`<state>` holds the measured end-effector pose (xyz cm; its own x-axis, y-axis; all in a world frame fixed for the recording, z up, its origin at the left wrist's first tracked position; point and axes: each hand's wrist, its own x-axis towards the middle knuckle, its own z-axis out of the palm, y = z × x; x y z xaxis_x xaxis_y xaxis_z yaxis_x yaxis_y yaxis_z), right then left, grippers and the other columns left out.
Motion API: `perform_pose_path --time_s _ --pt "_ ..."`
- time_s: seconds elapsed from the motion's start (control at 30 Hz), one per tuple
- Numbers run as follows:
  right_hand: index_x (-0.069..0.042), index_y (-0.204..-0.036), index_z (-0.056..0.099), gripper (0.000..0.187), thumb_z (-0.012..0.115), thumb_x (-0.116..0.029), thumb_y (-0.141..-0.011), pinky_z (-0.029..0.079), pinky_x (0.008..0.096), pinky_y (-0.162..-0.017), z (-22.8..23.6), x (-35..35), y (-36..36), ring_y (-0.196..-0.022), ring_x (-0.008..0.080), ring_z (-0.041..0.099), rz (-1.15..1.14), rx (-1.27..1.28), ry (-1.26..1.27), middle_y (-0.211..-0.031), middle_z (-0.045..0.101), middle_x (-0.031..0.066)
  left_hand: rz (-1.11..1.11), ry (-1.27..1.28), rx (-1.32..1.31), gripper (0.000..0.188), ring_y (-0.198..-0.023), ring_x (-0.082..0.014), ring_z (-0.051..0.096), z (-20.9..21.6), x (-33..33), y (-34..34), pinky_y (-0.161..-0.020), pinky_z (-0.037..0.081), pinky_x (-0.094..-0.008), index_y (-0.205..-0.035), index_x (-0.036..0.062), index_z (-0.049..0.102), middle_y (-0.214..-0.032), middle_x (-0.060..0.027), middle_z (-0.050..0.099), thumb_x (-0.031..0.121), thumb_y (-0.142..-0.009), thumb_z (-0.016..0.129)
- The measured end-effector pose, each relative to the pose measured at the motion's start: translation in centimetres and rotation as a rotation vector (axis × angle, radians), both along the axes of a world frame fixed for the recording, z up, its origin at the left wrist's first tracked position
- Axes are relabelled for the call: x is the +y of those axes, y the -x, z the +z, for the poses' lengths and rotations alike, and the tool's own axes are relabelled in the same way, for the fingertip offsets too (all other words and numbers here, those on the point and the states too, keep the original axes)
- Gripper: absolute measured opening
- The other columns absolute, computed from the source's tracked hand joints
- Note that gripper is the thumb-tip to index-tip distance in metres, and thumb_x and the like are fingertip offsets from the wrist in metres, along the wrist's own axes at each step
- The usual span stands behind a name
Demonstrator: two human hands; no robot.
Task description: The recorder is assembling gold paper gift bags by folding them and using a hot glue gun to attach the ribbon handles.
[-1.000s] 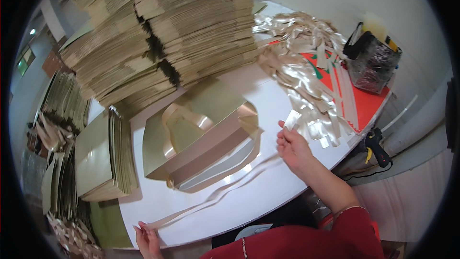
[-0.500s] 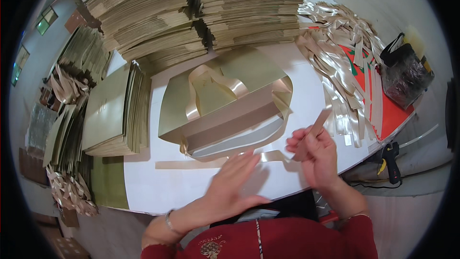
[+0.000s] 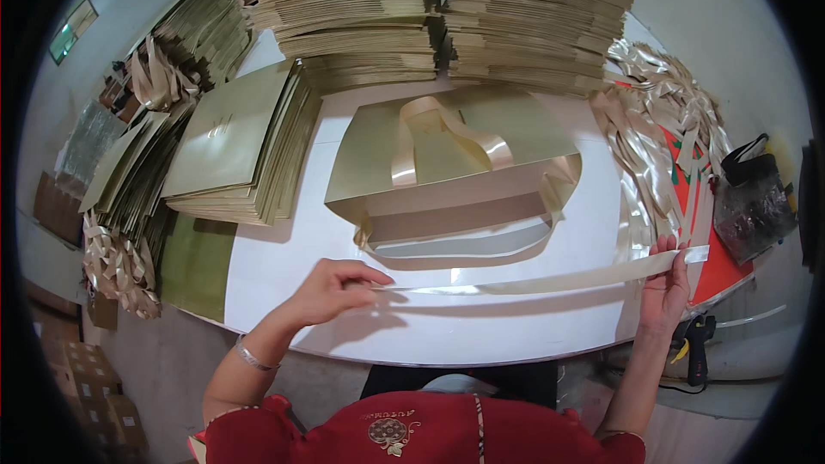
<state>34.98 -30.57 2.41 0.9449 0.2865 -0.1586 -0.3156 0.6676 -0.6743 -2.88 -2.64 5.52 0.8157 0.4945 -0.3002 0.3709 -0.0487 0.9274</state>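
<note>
A champagne-coloured satin ribbon [image 3: 533, 281] is stretched across the front of the white table. My left hand [image 3: 331, 292] pinches its left end between thumb and fingers. Its right end is gripped by my right hand [image 3: 666, 283], with a short tail poking out past the fingers. Just beyond the ribbon lies a gold paper bag [image 3: 369, 150] on its side, its mouth toward me. A ribbon handle [image 3: 402, 155] loops over the bag's upper face, and another ribbon runs along the lower edge of the opening.
Tall stacks of folded gold bags [image 3: 361, 26] stand at the back. More flat bags [image 3: 228, 133] are piled at left. Loose ribbons [image 3: 640, 163] cover the right side, near a dark plastic-wrapped bundle [image 3: 752, 206]. A glue gun [image 3: 698, 352] hangs by the table's right edge.
My hands have spread apart, pulling the ribbon straight. The left hand, formerly flat over the ribbon, now pinches its end. The right hand has moved outward; the whole view has shifted.
</note>
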Motion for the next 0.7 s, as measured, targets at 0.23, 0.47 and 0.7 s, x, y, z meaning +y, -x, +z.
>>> perform_pose_path --time_s 0.23,0.47,0.7 --pt "-0.005 -0.118 0.049 0.026 0.053 -0.013 -0.093 0.049 0.0361 -0.093 -1.8 3.5 1.8 -0.106 0.0224 0.058 0.072 0.089 0.028 -0.113 0.058 0.011 0.212 -0.07 0.15 0.018 -0.074 -0.0118 0.06 -2.2 1.5 7.5 -0.066 0.049 -0.0243 -0.088 0.0033 0.071 -0.079 -0.0046 0.066 0.001 -0.071 0.074" --pt "-0.005 -0.116 0.049 0.025 0.052 -0.017 -0.094 0.044 0.0424 -0.099 -1.4 4.5 5.3 -0.109 0.0268 0.056 0.106 0.18 -0.026 -0.115 0.057 0.0134 0.456 -1.578 0.282 0.023 -0.062 -0.019 0.055 -4.9 1.3 9.7 -0.05 0.044 -0.0271 -0.092 0.0044 0.069 -0.079 -0.0083 0.063 -0.004 -0.071 0.065" --pt "-0.007 -0.108 0.054 0.017 0.054 -0.014 -0.093 0.046 0.0211 -0.059 -1.6 3.6 8.6 -0.068 0.0097 0.054 0.341 0.126 0.13 -0.078 0.058 0.0023 1.249 0.691 -0.775 0.035 -0.086 -0.0198 0.061 -4.0 0.7 7.8 -0.075 0.055 -0.0298 -0.119 -0.0036 0.052 -0.104 -0.0139 0.062 -0.003 -0.086 0.045"
